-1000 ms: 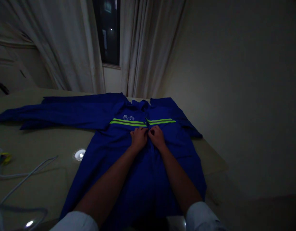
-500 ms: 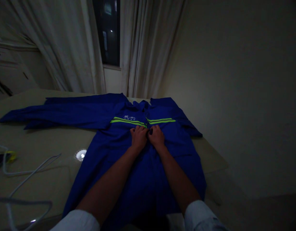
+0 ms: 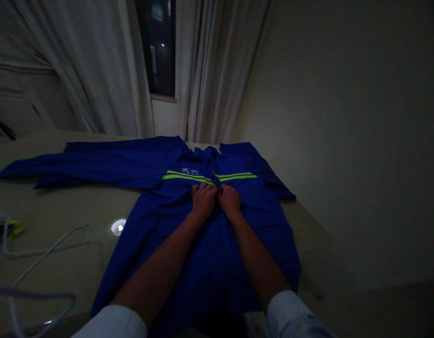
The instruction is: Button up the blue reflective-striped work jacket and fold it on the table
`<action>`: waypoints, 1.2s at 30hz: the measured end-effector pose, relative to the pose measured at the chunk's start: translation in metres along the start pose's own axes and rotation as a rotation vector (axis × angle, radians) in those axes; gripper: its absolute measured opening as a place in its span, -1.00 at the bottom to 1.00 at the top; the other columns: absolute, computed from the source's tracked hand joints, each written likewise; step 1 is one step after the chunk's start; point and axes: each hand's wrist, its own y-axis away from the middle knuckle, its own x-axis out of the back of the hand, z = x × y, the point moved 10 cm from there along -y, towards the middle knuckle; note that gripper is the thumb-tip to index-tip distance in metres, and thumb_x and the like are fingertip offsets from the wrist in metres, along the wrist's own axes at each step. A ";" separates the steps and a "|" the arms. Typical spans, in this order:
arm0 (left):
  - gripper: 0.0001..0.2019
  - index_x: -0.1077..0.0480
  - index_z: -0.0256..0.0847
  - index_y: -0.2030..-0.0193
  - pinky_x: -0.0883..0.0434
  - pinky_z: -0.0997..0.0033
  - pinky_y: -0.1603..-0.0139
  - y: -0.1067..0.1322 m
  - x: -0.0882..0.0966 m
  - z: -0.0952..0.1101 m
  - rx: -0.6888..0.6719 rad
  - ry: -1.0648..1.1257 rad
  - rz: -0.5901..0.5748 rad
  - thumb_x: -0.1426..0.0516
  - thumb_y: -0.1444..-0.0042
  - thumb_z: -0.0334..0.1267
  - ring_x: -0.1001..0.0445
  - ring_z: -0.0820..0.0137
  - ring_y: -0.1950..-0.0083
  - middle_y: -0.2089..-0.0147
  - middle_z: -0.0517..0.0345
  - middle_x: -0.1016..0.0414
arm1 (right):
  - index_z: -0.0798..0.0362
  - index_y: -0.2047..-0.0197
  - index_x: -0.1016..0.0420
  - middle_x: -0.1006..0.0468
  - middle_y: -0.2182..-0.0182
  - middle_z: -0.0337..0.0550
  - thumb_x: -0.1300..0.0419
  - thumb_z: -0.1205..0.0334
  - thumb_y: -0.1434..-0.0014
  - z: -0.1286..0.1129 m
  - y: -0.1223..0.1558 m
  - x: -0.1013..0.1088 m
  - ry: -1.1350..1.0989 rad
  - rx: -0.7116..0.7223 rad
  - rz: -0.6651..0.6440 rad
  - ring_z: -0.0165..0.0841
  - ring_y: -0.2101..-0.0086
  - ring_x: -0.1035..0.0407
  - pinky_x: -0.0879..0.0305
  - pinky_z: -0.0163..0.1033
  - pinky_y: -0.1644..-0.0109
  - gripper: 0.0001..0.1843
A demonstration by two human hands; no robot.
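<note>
A blue work jacket (image 3: 189, 225) with yellow-green stripes across its chest lies spread on the table, front up, collar at the far side. Both sleeves on the left reach across the tabletop. At the front opening, just below the stripes, my left hand (image 3: 204, 199) is closed on the jacket's edge. Close beside it, my right hand (image 3: 229, 201) pinches the other side of the same opening. The fingertips nearly meet, and the dim light hides exactly which bit of the fastening they grip. A small white print sits above the left stripe.
A pale cable (image 3: 44, 256) loops over the table (image 3: 72, 206) on the left, near a dark and yellow object (image 3: 14, 228) at the edge. Light reflects off the tabletop beside the jacket. Curtains (image 3: 217, 70) and a dark window stand behind; a wall is on the right.
Almost nothing differs. The view has shifted very slightly, and both hands stay at the same place on the jacket's front opening.
</note>
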 end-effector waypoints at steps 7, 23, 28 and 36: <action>-0.60 -0.55 0.09 -0.12 -0.13 0.01 -0.11 -0.004 -0.006 -0.015 0.099 0.027 -0.084 -0.04 -0.32 -0.42 -0.31 0.09 -0.20 -0.08 0.01 -0.56 | 0.01 0.13 -0.59 -0.55 0.11 -0.07 -0.15 0.14 -0.36 -0.001 -0.006 0.001 0.002 0.136 0.037 -0.29 0.20 -0.47 -0.20 -0.26 0.20 -0.79; -0.50 -0.52 0.17 -0.22 -0.28 0.00 -0.07 -0.008 -0.028 -0.042 0.292 0.158 -0.172 0.00 -0.31 -0.41 -0.33 0.03 -0.20 -0.13 -0.03 -0.46 | 0.01 0.14 -0.62 -0.53 0.14 -0.11 -0.20 0.21 -0.37 0.002 -0.005 -0.001 -0.221 0.307 0.135 -0.30 0.17 -0.45 -0.30 -0.27 0.06 -0.84; -0.53 -0.53 0.13 -0.20 -0.26 0.04 -0.07 -0.008 -0.026 -0.042 0.293 0.203 -0.141 -0.01 -0.31 -0.41 -0.35 0.06 -0.20 -0.11 -0.01 -0.49 | 0.01 0.16 -0.60 -0.52 0.15 -0.10 -0.20 0.20 -0.35 0.000 -0.004 0.002 -0.212 0.273 0.171 -0.28 0.19 -0.45 -0.31 -0.25 0.07 -0.85; -0.57 -0.53 0.10 -0.15 -0.27 0.09 -0.08 -0.003 -0.016 -0.042 0.321 0.202 -0.088 0.00 -0.32 -0.43 -0.35 0.13 -0.19 -0.13 0.03 -0.48 | 0.04 0.13 -0.49 -0.51 0.13 -0.06 -0.14 0.34 -0.21 0.024 -0.009 0.016 -0.449 0.114 0.367 -0.25 0.16 -0.42 -0.33 -0.21 0.00 -0.83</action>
